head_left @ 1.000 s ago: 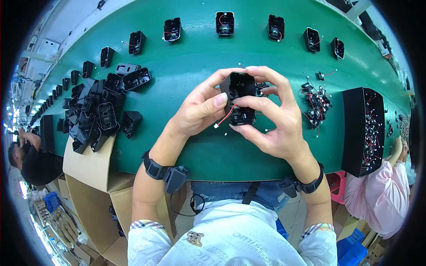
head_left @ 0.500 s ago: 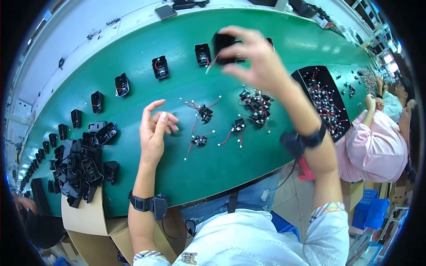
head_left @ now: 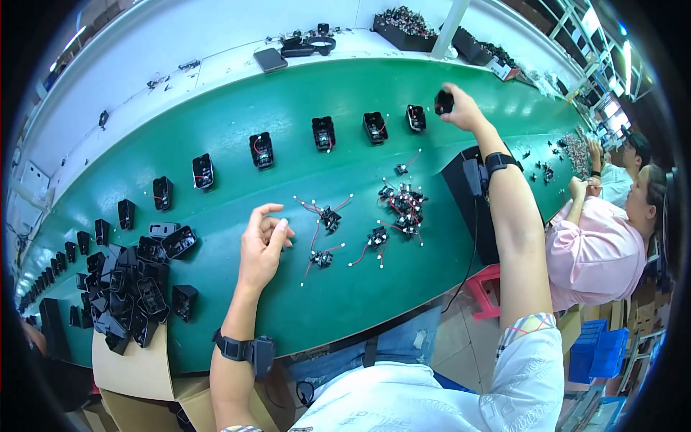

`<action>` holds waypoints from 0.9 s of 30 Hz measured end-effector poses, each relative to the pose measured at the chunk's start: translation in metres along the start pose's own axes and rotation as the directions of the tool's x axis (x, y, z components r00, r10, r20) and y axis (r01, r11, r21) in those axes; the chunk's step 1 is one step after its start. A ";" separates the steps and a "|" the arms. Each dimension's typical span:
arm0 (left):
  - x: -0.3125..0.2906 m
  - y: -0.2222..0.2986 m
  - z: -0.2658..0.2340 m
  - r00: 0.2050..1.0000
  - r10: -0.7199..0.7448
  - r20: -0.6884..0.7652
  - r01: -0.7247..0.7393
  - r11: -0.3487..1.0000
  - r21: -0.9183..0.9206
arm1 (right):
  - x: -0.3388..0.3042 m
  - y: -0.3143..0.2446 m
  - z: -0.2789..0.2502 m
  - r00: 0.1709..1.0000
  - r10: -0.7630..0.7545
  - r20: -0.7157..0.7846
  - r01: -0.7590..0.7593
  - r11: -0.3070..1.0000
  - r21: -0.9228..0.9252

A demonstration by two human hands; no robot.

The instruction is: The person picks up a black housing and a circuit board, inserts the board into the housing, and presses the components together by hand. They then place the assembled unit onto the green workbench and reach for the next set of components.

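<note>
At the far right of a long green counter (head_left: 288, 108), a person's right hand (head_left: 462, 108) reaches out, its fingers wrapped around a small black housing (head_left: 442, 103). The housing is at the near end of an arc of similar open black cases, just beside the last one, a case with a pale rim (head_left: 415, 119). Whether it touches the counter or hangs just above it, I cannot tell; the hand covers part of it.

The left hand (head_left: 265, 248) is over the middle of the counter, fingers loosely curled and holding nothing. To its right lie small black parts with red wires and white plugs: a few small bunches (head_left: 330, 219) and a larger heap (head_left: 404, 207). Left of it is a jumbled pile of black housings (head_left: 129, 288), beside a cardboard flap (head_left: 133, 363). A black bin (head_left: 468, 209) stands under the right forearm. Further right sits a co-worker in pink (head_left: 597, 245).

The held housing looks light and stiff, probably moulded plastic, and its smooth walls may be a little slippery. The thin red wires seen in neighbouring cases seem the delicate part, easily snagged or tugged. The best hold would be around the outer side walls, with fingers clear of the open top and any loose lead.
</note>
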State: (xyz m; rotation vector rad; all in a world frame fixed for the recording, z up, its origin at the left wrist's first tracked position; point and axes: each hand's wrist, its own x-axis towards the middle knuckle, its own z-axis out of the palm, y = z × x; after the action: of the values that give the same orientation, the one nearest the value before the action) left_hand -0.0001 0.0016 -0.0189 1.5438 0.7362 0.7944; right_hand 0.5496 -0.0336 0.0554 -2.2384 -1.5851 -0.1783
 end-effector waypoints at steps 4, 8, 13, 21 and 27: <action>0.000 -0.002 0.002 1.000 0.002 -0.005 -0.002 1.000 -0.006 | 0.003 0.030 0.000 0.963 0.110 0.247 -0.028 0.949 -0.314; 0.001 -0.003 0.004 1.000 0.004 0.005 -0.003 1.000 -0.023 | 0.005 0.055 -0.012 0.947 0.172 0.272 -0.071 0.937 -0.343; -0.001 -0.002 0.001 1.000 -0.011 0.016 0.011 1.000 0.015 | 0.011 0.041 -0.008 0.940 0.123 0.317 -0.012 0.944 -0.330; 0.001 0.001 0.000 0.999 -0.022 0.023 0.021 0.999 0.031 | 0.022 0.028 -0.006 0.891 0.129 0.436 0.014 0.951 -0.310; -0.001 -0.001 -0.002 1.000 -0.010 0.027 0.009 0.999 0.035 | 0.022 0.021 -0.003 0.871 0.122 0.476 0.061 0.934 -0.352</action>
State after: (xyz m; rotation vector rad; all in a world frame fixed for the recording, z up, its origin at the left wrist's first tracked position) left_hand -0.0020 0.0020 -0.0202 1.5787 0.7403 0.7552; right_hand 0.5769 -0.0218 0.0605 -2.7547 -1.8914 0.1431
